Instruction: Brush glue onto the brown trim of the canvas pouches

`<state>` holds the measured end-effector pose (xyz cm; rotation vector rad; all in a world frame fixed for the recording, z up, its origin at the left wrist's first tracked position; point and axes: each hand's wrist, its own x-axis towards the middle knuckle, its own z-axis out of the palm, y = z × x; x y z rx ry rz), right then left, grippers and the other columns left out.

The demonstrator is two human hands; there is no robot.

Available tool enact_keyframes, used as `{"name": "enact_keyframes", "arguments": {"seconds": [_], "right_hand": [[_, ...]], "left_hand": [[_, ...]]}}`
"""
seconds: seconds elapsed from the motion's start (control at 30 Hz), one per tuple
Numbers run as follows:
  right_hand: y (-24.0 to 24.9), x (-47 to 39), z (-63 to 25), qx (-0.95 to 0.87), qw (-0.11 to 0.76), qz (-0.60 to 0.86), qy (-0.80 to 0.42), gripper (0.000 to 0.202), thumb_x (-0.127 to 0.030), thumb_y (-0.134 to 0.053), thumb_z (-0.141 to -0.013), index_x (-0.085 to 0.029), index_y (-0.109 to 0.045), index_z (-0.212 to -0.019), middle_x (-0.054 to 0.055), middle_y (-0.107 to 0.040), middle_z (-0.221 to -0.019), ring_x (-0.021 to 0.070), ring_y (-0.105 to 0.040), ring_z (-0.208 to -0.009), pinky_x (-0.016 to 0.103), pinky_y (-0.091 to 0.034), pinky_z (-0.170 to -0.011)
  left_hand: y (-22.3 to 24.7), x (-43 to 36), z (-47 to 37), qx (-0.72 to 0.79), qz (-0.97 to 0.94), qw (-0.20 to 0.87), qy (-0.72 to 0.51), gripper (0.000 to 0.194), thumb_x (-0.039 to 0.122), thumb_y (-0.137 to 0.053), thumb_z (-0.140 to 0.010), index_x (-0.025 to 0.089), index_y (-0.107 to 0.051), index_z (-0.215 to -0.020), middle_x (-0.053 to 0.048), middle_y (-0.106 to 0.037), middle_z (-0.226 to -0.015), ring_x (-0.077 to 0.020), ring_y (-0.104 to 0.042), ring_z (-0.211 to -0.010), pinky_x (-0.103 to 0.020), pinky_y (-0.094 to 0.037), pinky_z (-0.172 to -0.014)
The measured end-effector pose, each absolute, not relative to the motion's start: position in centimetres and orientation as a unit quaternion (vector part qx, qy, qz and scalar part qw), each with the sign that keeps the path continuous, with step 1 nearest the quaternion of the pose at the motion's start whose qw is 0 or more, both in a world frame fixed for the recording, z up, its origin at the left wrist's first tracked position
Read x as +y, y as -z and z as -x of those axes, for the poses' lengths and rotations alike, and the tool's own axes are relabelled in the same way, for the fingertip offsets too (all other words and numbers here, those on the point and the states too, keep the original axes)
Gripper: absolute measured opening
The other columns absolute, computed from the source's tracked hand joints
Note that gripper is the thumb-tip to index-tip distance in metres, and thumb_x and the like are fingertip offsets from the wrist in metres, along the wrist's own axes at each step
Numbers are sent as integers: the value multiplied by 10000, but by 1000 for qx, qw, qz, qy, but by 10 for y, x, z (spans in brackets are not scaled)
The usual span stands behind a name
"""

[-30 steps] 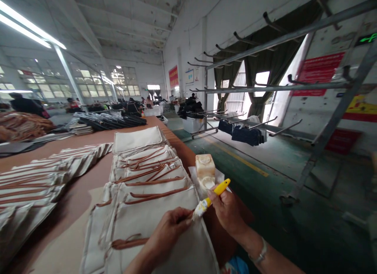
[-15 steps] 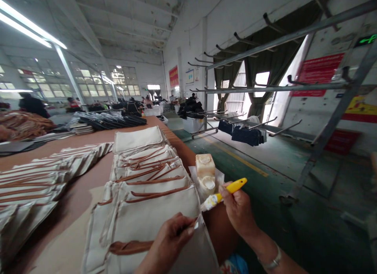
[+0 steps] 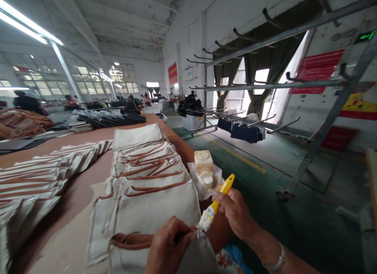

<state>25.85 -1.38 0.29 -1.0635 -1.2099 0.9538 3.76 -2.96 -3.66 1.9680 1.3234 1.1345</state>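
My right hand (image 3: 235, 211) is closed round the yellow handle of a paintbrush (image 3: 217, 203). White paste coats its bristles, which point down at the corner of the nearest cream fabric piece (image 3: 200, 250). My left hand (image 3: 169, 242) pinches the upper edge of that piece, close to the bristle tips. A brown strap (image 3: 131, 241) lies along the same edge, left of my hand. Behind it, more cream pieces with brown trim (image 3: 159, 207) overlap in a row. Beyond the brush stands a cut-open, paste-stained plastic container (image 3: 203, 164) on a white sheet at the table edge.
Another row of cream pieces (image 3: 32, 179) lies on the brown table (image 3: 88, 148) at left. Dark bundles (image 3: 112, 120) and brown material (image 3: 23, 124) are piled farther back. A metal rack (image 3: 271, 87) with prongs stands at right. People are in the distance.
The brush has moved down and left, its bristles now at the fabric corner beside my left fingers. My left hand still pinches the edge, which is lifted slightly more.
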Motion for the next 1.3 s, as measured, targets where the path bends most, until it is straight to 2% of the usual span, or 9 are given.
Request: {"name": "enact_keyframes", "arguments": {"seconds": [0.17, 0.3, 0.47, 0.63, 0.73, 0.87, 1.03, 1.13, 1.3], "right_hand": [[-12, -14, -264, -556, 609, 469, -316, 408, -551, -589, -918, -171, -595, -772, -10, -495, -619, 157, -431, -561, 260, -369, -532], [-6, -16, -253, -561, 576, 445, -394, 416, -548, -621, -904, -160, -609, -755, -13, -488, -603, 152, -441, -564, 253, -374, -532], [10, -18, -278, -444, 649, 451, -422, 380, -531, -693, -863, -162, -611, -822, -46, -417, -569, 116, -348, -500, 225, -264, -433], [16, -31, -308, -345, 718, 432, -423, 365, -485, -776, -817, -149, -630, -825, -63, -381, -534, 80, -303, -461, 195, -216, -409], [10, -42, -318, -285, 759, 406, -422, 343, -435, -805, -797, -142, -633, -749, -67, -370, -513, 63, -297, -431, 180, -242, -391], [-10, -50, -341, -227, 817, 357, -392, 269, -331, -795, -798, -151, -621, -698, -63, -388, -516, 58, -317, -407, 171, -303, -381], [-41, -53, -377, -229, 854, 298, -359, 240, -267, -754, -809, -165, -583, -675, -64, -371, -509, 70, -312, -416, 172, -356, -395], [-46, -54, -385, -222, 860, 304, -344, 193, -264, -749, -811, -160, -613, -723, -66, -369, -512, 66, -305, -420, 166, -363, -402], [-23, -43, -365, -229, 842, 333, -356, 260, -312, -795, -781, -162, -599, -699, -64, -392, -526, 62, -326, -418, 164, -342, -386]], "left_hand": [[36, -28, -40, 488, -734, 262, -394, 185, 306, -689, -782, 199, -600, -660, 26, -624, -646, -114, -543, -575, -196, -407, -534], [38, -26, -39, 515, -732, 259, -362, 194, 322, -678, -793, 202, -587, -670, 29, -628, -634, -126, -560, -584, -212, -409, -550], [22, -33, -24, 560, -788, 119, -227, 25, 231, -664, -808, 243, -677, -792, 18, -707, -772, -181, -639, -771, -293, -403, -732], [-2, -44, -14, 574, -809, 53, -117, 199, 191, -509, -902, 288, -684, -897, -3, -718, -1016, -225, -624, -971, -327, -396, -808], [-22, -41, -18, 587, -795, 90, -127, 231, 176, -413, -936, 236, -632, -895, -38, -690, -1007, -191, -633, -896, -278, -411, -745], [-82, -29, -26, 495, -818, 178, -234, 266, 335, -404, -979, 214, -593, -835, -8, -651, -846, -155, -596, -771, -236, -417, -710], [-168, -20, -15, 405, -797, 285, -347, 680, 631, -200, -966, 185, -645, -710, -14, -608, -677, -149, -513, -650, -228, -414, -621], [-189, -18, 8, 411, -772, 390, -289, 847, 741, -96, -900, 178, -707, -734, -49, -652, -671, -152, -502, -582, -234, -407, -552], [-150, -10, 60, 485, -753, 425, -131, 697, 697, -291, -908, 185, -728, -729, -43, -692, -704, -159, -566, -628, -229, -423, -611]]}}
